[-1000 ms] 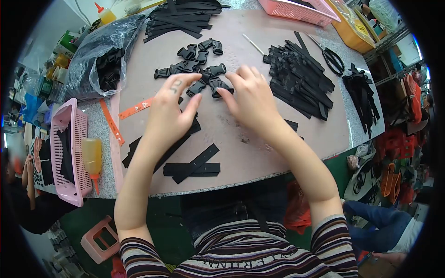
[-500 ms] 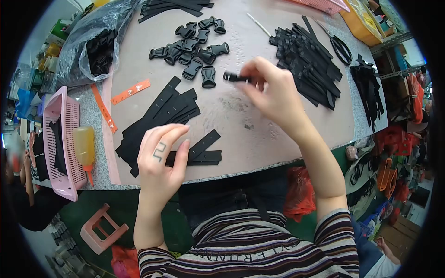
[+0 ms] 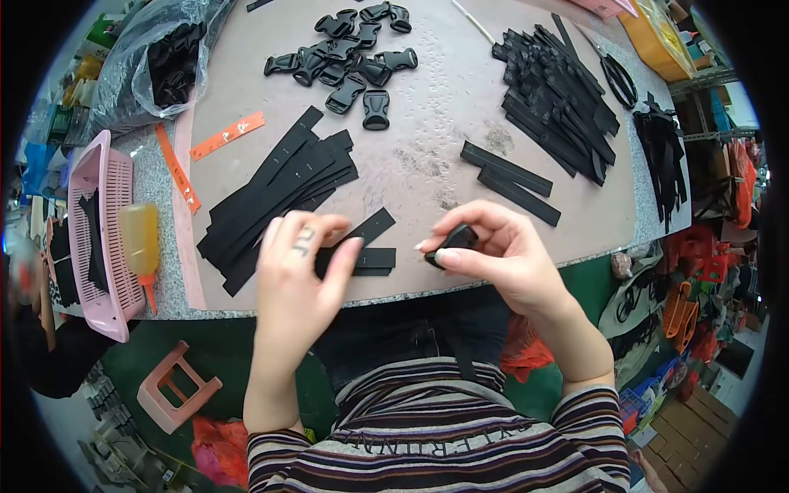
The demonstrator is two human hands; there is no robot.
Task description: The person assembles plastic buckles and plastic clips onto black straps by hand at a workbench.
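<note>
My right hand [image 3: 501,251] pinches a black plastic buckle [image 3: 460,239] between thumb and fingers, low over the table near its front edge. To its left, my left hand [image 3: 300,263] is held palm down, thumb and fingers apart, partly covering a few short black straps [image 3: 376,259]. A fanned pile of black straps [image 3: 283,185] lies just beyond the left hand. Two more black straps [image 3: 514,182] rest beyond my right hand. Farther back sits a heap of black buckles [image 3: 345,53], with one buckle [image 3: 376,109] at its near side.
A large strap pile [image 3: 559,103] and black scissors [image 3: 618,80] lie at the right. Orange strips [image 3: 228,135], a glue bottle [image 3: 140,238] and a pink basket [image 3: 123,246] are at the left. Behind them stands a clear bag [image 3: 136,94] of black parts. A stool [image 3: 177,386] is below.
My right hand has come down and toward me with the buckle, closer to the left hand. Two straps now show where the right forearm was. The left hand has shifted slightly right.
</note>
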